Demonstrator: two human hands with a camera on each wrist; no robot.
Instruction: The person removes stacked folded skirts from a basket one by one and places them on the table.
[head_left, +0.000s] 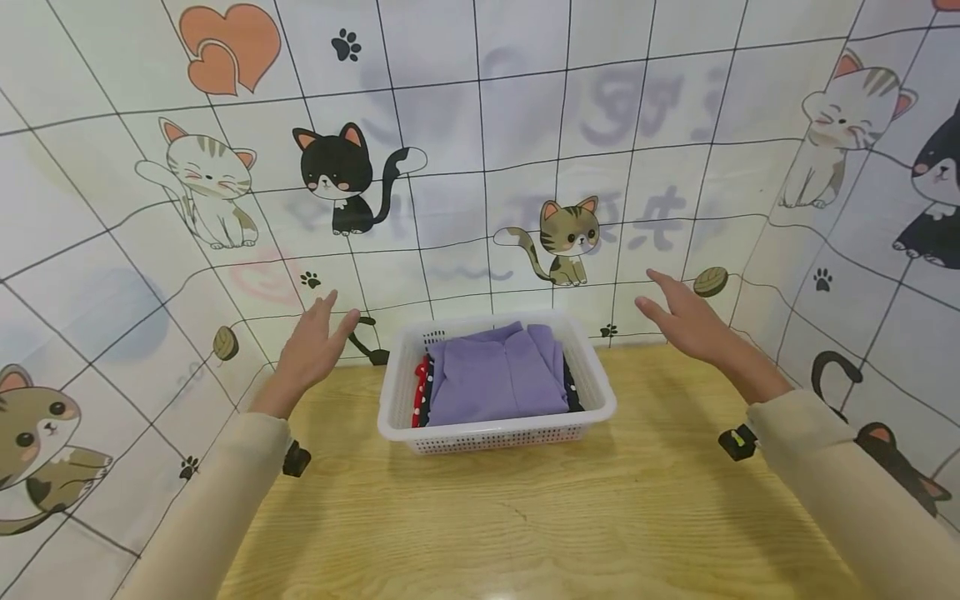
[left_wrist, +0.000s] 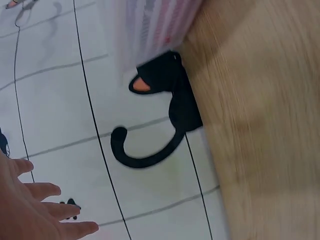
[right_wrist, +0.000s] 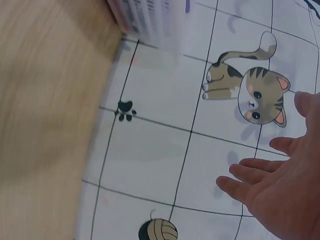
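In the head view a white plastic basket point(head_left: 495, 429) with perforated sides stands on the wooden table near the back wall. Folded purple cloth point(head_left: 495, 375) lies in it, over black polka-dot fabric point(head_left: 573, 387) and red polka-dot fabric point(head_left: 418, 396) at the sides. My left hand point(head_left: 311, 350) hovers to the left of the basket, fingers extended, holding nothing. To the right, my right hand point(head_left: 686, 321) is likewise raised with straight fingers and touches nothing. Both wrist views show the spread fingers of the left hand point(left_wrist: 35, 210) and the right hand point(right_wrist: 280, 180) apart from the basket.
The wooden table point(head_left: 517, 517) extends in front of the basket. White sheeting with a grid and cartoon cats point(head_left: 337, 179) encloses the back and both sides. Each wrist wears a small black device, one at the left sleeve point(head_left: 296, 460), one at the right point(head_left: 738, 443).
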